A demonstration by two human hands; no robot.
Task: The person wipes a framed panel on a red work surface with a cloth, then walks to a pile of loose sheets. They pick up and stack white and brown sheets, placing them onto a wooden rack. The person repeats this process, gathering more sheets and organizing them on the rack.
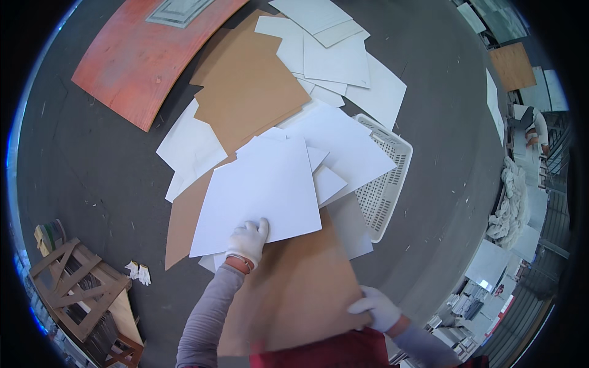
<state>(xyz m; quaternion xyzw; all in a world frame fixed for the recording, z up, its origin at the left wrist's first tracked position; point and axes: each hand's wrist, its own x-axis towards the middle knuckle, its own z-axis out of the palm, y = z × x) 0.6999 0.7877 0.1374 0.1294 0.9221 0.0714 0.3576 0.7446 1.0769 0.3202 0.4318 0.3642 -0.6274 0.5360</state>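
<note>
My left hand [246, 239], in a white glove, is closed at the near edge of a white sheet [264, 184], its fingers lying over the top face. What its palm covers is hidden. My right hand [375, 308], gloved too, grips the right edge of a large brown board [294, 294] held close to my body. That board runs under my left forearm and its far end meets the white sheet. Beneath and beyond lies a loose pile of white sheets [340, 144] and brown sheets [251, 86], overlapping at odd angles.
A white perforated plastic basket [402, 184] stands under the pile's right side. At the upper left is a red board [135, 61]. Spare white gloves [138, 273] lie beside a wooden crate [80, 288]. Far right, a person [538, 129] is near panels and bunched white cloth [509, 202].
</note>
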